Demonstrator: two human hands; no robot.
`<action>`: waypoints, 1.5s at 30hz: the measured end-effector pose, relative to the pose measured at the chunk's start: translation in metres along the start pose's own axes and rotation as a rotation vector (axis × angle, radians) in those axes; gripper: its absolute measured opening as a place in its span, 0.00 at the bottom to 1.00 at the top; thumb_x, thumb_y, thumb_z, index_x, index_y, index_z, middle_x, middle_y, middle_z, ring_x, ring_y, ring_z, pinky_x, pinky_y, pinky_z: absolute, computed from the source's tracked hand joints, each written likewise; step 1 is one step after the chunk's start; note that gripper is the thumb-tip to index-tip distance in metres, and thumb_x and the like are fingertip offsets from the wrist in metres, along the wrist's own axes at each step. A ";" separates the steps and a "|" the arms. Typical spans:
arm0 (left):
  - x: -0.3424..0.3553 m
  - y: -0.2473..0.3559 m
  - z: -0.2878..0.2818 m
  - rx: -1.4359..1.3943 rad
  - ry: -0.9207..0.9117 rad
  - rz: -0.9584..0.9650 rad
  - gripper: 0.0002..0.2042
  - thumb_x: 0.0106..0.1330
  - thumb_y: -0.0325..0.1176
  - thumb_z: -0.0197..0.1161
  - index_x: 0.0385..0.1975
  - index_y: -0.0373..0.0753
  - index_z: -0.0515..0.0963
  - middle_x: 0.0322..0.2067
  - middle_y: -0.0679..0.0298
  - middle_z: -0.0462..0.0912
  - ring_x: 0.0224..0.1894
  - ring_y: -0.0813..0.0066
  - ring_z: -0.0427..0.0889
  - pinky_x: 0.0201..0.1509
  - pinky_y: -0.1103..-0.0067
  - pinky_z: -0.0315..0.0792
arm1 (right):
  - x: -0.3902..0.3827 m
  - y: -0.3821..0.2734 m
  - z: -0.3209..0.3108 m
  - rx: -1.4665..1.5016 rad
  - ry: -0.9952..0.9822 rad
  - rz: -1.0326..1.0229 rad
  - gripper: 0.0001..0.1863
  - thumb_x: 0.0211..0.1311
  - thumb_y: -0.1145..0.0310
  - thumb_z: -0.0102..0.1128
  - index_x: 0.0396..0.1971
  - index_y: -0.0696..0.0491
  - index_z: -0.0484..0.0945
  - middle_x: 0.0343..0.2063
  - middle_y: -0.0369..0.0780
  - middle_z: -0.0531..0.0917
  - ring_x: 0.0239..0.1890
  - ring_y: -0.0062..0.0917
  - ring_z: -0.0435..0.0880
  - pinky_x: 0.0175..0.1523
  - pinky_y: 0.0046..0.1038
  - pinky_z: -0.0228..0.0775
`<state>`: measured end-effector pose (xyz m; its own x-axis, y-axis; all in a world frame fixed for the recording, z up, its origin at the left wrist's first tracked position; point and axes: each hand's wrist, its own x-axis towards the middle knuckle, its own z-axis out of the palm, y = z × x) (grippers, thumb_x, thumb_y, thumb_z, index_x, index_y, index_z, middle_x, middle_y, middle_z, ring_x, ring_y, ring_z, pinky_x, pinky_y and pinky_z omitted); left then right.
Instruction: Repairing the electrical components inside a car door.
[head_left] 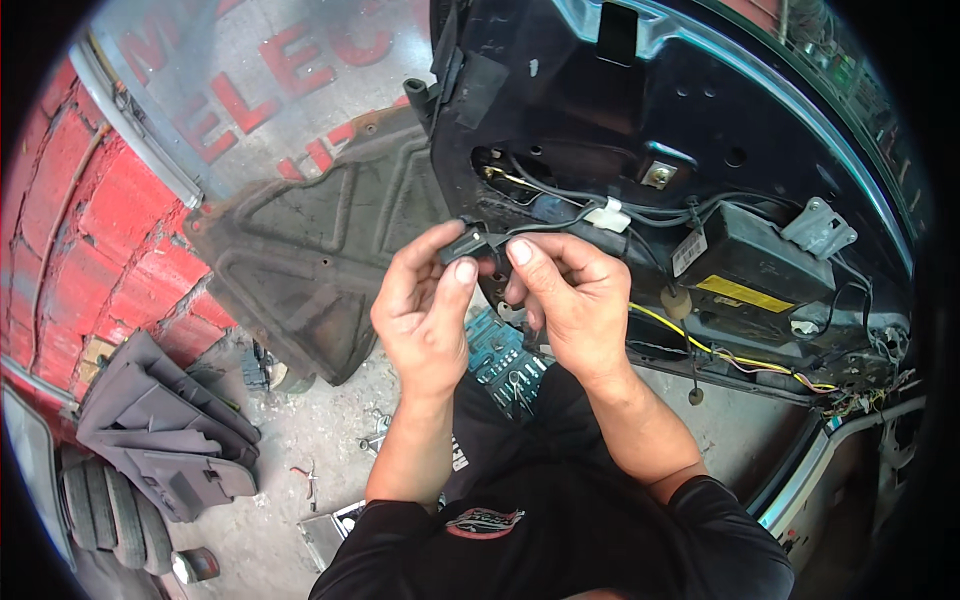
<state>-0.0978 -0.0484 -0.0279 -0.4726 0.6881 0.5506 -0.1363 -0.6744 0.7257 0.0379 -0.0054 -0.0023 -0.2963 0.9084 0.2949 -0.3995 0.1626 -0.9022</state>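
Between both hands (425, 318) (578, 310), small black part (462, 246)

Red brk wall (130, 222), conc. flr (300, 430)

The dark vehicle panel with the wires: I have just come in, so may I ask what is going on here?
A person is handling a small black part in front of the dark vehicle panel. The left hand pinches it between thumb and fingers. The right hand is close beside its cable side; its exact grip is hidden. Wires and a black box are exposed on the panel. Below the hands lies a teal tool set.
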 end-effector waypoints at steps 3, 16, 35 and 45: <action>0.007 -0.006 -0.001 -0.055 0.007 0.002 0.18 0.75 0.21 0.66 0.62 0.25 0.76 0.46 0.55 0.89 0.46 0.72 0.89 0.54 0.76 0.83 | -0.003 0.008 0.004 -0.104 0.042 -0.165 0.10 0.71 0.71 0.74 0.45 0.62 0.89 0.34 0.36 0.91 0.29 0.11 0.85 0.28 0.14 0.72; 0.018 -0.013 -0.004 -0.260 -0.040 0.009 0.20 0.74 0.22 0.68 0.63 0.27 0.76 0.48 0.53 0.89 0.49 0.69 0.89 0.56 0.73 0.84 | 0.010 0.007 -0.003 -0.777 0.067 -0.815 0.13 0.58 0.77 0.78 0.43 0.57 0.89 0.28 0.37 0.89 0.22 0.24 0.84 0.29 0.25 0.72; 0.033 -0.007 0.006 -0.392 0.014 -0.144 0.14 0.78 0.25 0.66 0.58 0.27 0.76 0.42 0.55 0.90 0.42 0.71 0.91 0.49 0.74 0.87 | 0.011 -0.018 0.002 -0.809 0.093 -0.761 0.22 0.59 0.75 0.74 0.54 0.58 0.85 0.51 0.47 0.89 0.37 0.38 0.90 0.41 0.32 0.82; 0.035 -0.002 0.016 -0.216 0.062 -0.084 0.15 0.76 0.21 0.65 0.59 0.28 0.73 0.40 0.56 0.89 0.38 0.72 0.90 0.46 0.77 0.86 | 0.014 -0.023 -0.003 -1.233 -0.057 -0.737 0.32 0.62 0.67 0.73 0.66 0.56 0.76 0.52 0.45 0.90 0.32 0.35 0.92 0.36 0.31 0.82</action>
<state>-0.1000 -0.0187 -0.0039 -0.5033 0.7309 0.4610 -0.3570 -0.6617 0.6594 0.0456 0.0049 0.0220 -0.4022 0.4606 0.7913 0.5096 0.8306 -0.2244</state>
